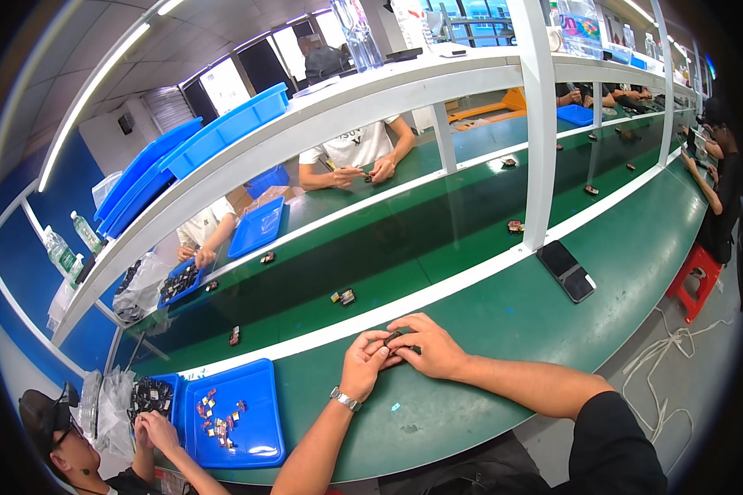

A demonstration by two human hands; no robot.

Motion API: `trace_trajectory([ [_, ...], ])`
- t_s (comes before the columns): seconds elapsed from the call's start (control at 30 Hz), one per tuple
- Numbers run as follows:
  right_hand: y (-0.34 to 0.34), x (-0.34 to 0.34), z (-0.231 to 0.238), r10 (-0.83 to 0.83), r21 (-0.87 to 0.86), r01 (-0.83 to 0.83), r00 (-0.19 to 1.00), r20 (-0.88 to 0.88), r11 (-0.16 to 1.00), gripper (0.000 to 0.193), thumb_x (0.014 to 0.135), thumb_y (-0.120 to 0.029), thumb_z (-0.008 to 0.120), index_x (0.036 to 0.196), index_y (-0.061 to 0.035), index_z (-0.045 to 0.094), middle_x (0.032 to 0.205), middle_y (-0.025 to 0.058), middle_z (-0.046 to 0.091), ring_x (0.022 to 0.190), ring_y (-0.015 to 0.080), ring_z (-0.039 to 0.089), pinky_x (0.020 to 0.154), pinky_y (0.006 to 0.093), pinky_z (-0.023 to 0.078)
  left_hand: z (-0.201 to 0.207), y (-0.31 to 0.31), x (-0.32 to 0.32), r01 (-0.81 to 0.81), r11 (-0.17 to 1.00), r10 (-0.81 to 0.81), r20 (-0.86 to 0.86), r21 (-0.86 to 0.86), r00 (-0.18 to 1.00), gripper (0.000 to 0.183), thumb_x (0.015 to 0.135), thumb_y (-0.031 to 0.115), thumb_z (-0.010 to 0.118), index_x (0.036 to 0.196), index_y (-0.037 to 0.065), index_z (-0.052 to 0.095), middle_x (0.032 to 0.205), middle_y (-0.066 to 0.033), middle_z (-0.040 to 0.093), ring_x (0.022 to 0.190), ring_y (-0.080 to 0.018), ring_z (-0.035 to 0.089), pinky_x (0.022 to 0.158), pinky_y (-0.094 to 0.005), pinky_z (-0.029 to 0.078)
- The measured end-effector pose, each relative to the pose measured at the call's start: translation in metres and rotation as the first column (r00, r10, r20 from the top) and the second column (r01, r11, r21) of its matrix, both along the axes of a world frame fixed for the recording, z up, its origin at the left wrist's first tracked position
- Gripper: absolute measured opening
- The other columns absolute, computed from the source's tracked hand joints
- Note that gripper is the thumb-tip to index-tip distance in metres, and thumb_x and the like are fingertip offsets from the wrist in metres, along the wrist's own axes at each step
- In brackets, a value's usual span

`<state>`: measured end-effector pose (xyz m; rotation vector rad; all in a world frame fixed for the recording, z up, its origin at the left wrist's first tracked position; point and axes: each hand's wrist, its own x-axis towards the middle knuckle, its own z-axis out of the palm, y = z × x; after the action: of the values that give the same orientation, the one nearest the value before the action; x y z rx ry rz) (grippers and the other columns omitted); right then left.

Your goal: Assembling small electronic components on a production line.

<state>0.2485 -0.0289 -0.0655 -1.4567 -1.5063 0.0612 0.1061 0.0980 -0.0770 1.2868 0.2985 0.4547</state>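
Head cam: L fingers (374, 337) & R fingers (406, 322) closed on sm. blk part (392, 339), blue tray (260, 410) nearby w/ red pcs (220, 428).

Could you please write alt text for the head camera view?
A left hand and right hand hold a small dark part above a green worktable. A blue tray of reddish parts lies to the left, a dark phone to the right; beyond, a green strip bears scattered pieces.
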Motion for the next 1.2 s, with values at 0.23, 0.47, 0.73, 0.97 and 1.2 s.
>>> trace_trajectory([
  [0.23,0.001,-0.004,-0.003,-0.011,-0.009,0.01,1.0,-0.025,1.0,0.019,0.08,-0.005,0.067,0.098,-0.0094,0.072,0.121,0.0072,0.06,0.118,0.0277,0.051,0.093,0.037,0.048,0.001,-0.003,0.001,-0.053,0.997,0.054,-0.019,0.054,0.998,0.022,0.096,-0.004,0.048,0.117,-0.001,0.049,0.115,-0.0166,0.063,0.104,-0.0222,0.064,0.089,-0.035,0.057],
  [0.47,-0.003,-0.007,0.007,-0.009,0.088,0.005,0.999,0.046,0.996,0.02,0.077,-0.003,0.068,0.096,-0.0085,0.071,0.122,0.0078,0.06,0.117,0.0288,0.052,0.095,0.0386,0.047,0.001,-0.003,0.0,-0.054,0.997,0.052,0.029,0.049,0.998,0.022,0.096,-0.004,0.049,0.117,0.0,0.048,0.119,-0.0174,0.062,0.105,-0.0225,0.064,0.09,-0.0355,0.057],
  [0.73,-0.002,-0.005,0.001,-0.019,0.072,0.019,1.0,-0.005,0.997,0.02,0.077,-0.004,0.068,0.096,-0.0082,0.072,0.12,0.0069,0.061,0.116,0.0278,0.053,0.094,0.0381,0.047,-0.001,-0.003,0.002,-0.042,0.999,0.041,0.028,0.009,0.999,0.022,0.096,-0.003,0.05,0.117,0.001,0.048,0.12,-0.0172,0.062,0.105,-0.0222,0.064,0.09,-0.0359,0.057],
  [0.97,0.002,-0.005,-0.003,-0.029,0.027,0.032,0.995,-0.093,0.999,0.021,0.077,-0.004,0.068,0.097,-0.0094,0.073,0.122,0.0073,0.061,0.118,0.0276,0.052,0.093,0.0375,0.048,-0.002,-0.005,0.003,-0.06,0.998,0.059,0.022,0.031,0.998,0.022,0.095,-0.003,0.05,0.117,0.0,0.048,0.12,-0.0171,0.062,0.105,-0.0222,0.064,0.09,-0.036,0.057],
  [1.2,0.004,-0.009,-0.004,0.012,0.007,-0.011,0.997,-0.076,1.0,0.025,0.079,-0.004,0.067,0.102,-0.0102,0.071,0.125,0.0084,0.058,0.12,0.0283,0.051,0.094,0.0384,0.048,-0.002,-0.007,0.003,-0.123,0.989,0.122,0.011,0.088,0.992,0.023,0.096,-0.007,0.044,0.119,-0.003,0.047,0.119,-0.0191,0.06,0.107,-0.0235,0.063,0.093,-0.0365,0.056],
])
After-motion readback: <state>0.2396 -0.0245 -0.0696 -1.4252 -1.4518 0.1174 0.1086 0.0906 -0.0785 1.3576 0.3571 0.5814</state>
